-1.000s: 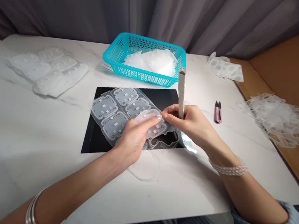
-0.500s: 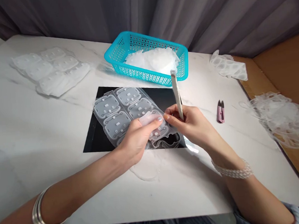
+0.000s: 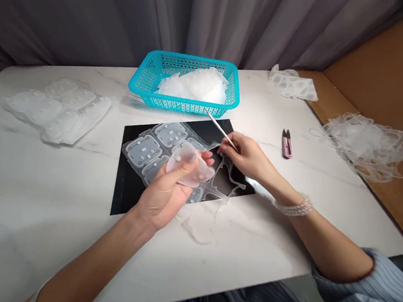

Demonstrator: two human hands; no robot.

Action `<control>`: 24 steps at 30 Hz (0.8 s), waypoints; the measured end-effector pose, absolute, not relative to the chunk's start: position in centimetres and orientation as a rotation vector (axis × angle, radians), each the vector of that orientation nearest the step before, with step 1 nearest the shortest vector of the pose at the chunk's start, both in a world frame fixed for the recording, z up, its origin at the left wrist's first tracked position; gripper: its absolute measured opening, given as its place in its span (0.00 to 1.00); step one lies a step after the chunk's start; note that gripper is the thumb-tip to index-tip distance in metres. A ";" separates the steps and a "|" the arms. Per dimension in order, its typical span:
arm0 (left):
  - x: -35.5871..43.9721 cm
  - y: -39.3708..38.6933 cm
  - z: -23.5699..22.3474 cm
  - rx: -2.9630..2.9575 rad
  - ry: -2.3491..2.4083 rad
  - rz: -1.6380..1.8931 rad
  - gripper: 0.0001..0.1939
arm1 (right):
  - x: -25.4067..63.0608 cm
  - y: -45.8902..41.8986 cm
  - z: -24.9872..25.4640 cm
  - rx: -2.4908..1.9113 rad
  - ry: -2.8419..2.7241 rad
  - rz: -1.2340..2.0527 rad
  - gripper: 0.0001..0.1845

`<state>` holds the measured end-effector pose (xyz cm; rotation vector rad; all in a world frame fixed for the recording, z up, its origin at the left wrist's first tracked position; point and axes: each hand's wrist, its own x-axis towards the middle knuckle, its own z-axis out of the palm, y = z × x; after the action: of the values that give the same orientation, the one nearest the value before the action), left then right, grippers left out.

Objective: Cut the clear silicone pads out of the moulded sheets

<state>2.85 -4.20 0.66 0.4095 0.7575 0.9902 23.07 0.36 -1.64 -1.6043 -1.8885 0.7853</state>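
My left hand (image 3: 168,191) grips a translucent rubbery piece (image 3: 184,159) with small holes, thumb on top. My right hand (image 3: 245,154) is closed around a thin white stick (image 3: 221,131) that slants up to the left. Its fingertips are at the edge of a thin clear web (image 3: 225,167), but whether they pinch it I cannot tell. Under both hands, a sheet of similar moulded pieces (image 3: 142,151) lies on a black mat (image 3: 121,190). My left hand hides part of the sheet.
A blue basket (image 3: 133,84) with white translucent pieces stands behind the mat. More moulded sheets (image 3: 58,108) lie at left. Pink thread snips (image 3: 286,145) rest at right, near tangled clear trimmings (image 3: 368,142) on cardboard (image 3: 365,68). A white translucent sheet (image 3: 294,84) lies back right.
The piece in my left hand has come away from the sheet and is lifted to the left. My hands have moved apart, and the stick has tipped over to the left.
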 end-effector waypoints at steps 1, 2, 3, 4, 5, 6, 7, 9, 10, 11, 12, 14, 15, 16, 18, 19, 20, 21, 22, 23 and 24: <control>2.7 -4.2 0.7 0.422 0.771 0.998 0.03 | 23.2 0.3 -1.3 -1.596 -1.878 0.796 0.06; 2.7 -4.2 0.7 0.446 0.786 0.997 0.04 | 23.4 0.2 -0.8 -1.600 -1.870 0.787 0.06; 2.6 -4.2 0.6 0.484 0.801 0.980 0.05 | 23.5 0.0 -0.2 -1.614 -1.860 0.769 0.07; 2.6 -4.3 0.6 0.535 0.813 0.949 0.08 | 23.5 -0.3 0.4 -1.632 -1.842 0.749 0.08; 2.6 -4.5 0.5 0.592 0.820 0.911 0.10 | 23.5 -0.6 1.1 -1.645 -1.814 0.740 0.10; 2.5 -4.6 0.5 0.654 0.823 0.868 0.13 | 23.5 -1.0 1.7 -1.650 -1.775 0.748 0.11; 2.5 -4.8 0.6 0.714 0.830 0.835 0.15 | 23.4 -1.4 2.3 -1.642 -1.736 0.779 0.12; 2.5 -5.0 0.9 0.849 0.848 0.798 0.17 | 23.1 -2.3 3.1 -1.578 -1.676 0.888 0.14; 2.5 -5.2 1.2 0.923 0.858 0.786 0.16 | 22.9 -2.7 3.4 -1.526 -1.659 0.962 0.14; 2.5 -5.3 1.4 0.995 0.867 0.771 0.15 | 22.6 -3.0 3.5 -1.470 -1.651 1.043 0.14; 2.4 -5.4 1.7 1.061 0.875 0.752 0.13 | 22.4 -3.3 3.6 -1.414 -1.648 1.125 0.14; 2.4 -5.5 2.1 1.158 0.884 0.708 0.12 | 22.0 -3.7 3.5 -1.314 -1.652 1.274 0.13; 2.3 -5.6 2.3 1.187 0.890 0.691 0.12 | 21.9 -3.9 3.5 -1.270 -1.650 1.336 0.11; 2.3 -5.7 2.4 1.210 0.895 0.675 0.12 | 21.8 -4.0 3.4 -1.227 -1.641 1.388 0.10; 2.1 -5.8 2.6 1.241 0.905 0.642 0.14 | 21.8 -4.2 3.4 -1.160 -1.604 1.459 0.07; 2.0 -5.8 2.7 1.253 0.902 0.625 0.15 | 21.8 -4.3 3.3 -1.135 -1.578 1.487 0.07; 2.0 -5.8 2.8 1.264 0.893 0.607 0.16 | 21.9 -4.3 3.3 -1.113 -1.548 1.514 0.06; 1.9 -5.8 2.8 1.275 0.880 0.590 0.16 | 21.9 -4.4 3.3 -1.095 -1.519 1.544 0.06; 1.8 -5.7 2.9 1.284 0.864 0.578 0.16 | 21.9 -4.4 3.3 -1.078 -1.489 1.574 0.05; 1.8 -5.7 2.9 1.288 0.849 0.570 0.16 | 21.9 -4.5 3.2 -1.063 -1.458 1.604 0.05; 1.8 -5.6 3.0 1.283 0.835 0.567 0.16 | 21.9 -4.5 3.1 -1.048 -1.429 1.630 0.04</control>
<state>1.80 -5.64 2.96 1.2833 0.8346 0.5672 21.87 -4.49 3.15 -1.0485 -1.4291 1.6304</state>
